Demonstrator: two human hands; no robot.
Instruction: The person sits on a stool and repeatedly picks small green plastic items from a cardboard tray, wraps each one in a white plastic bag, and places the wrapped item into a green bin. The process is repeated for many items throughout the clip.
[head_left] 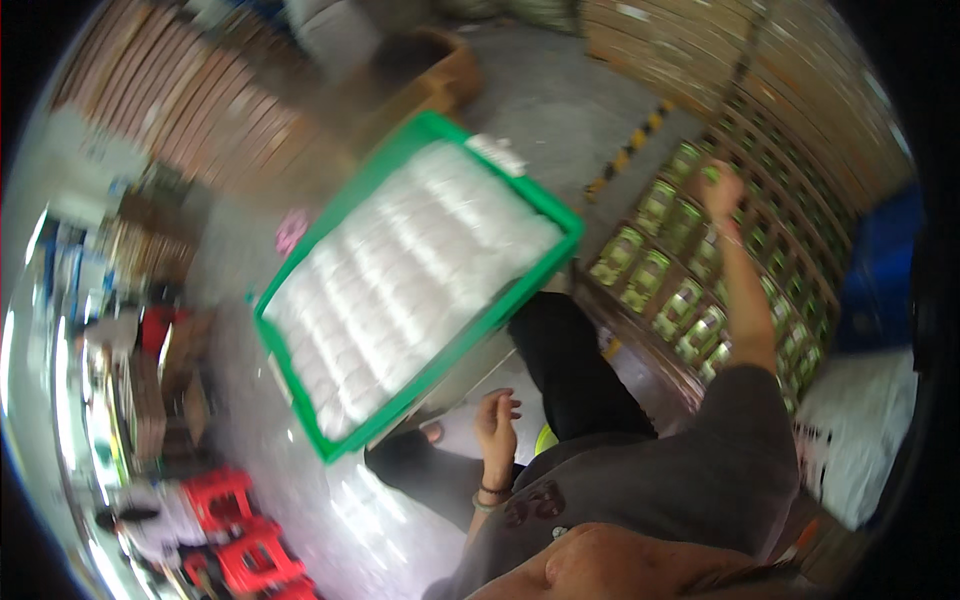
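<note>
I see a grey concrete floor (560, 110) carrying a green crate (425, 130) of white rolls near its middle, an open cardboard box (440, 75) beyond it, red plastic stools (245, 545) at its lower left, and black-and-yellow striping (630, 150) toward its right edge.

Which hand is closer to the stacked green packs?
Right. The right hand reaches up among the green packs; the left hand hangs low beside the black trousers, near the green crate.

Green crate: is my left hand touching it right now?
Apart. The head view shows the left hand hanging open below the green crate, with a strip of floor visible between the fingers and the crate's wall.
</note>
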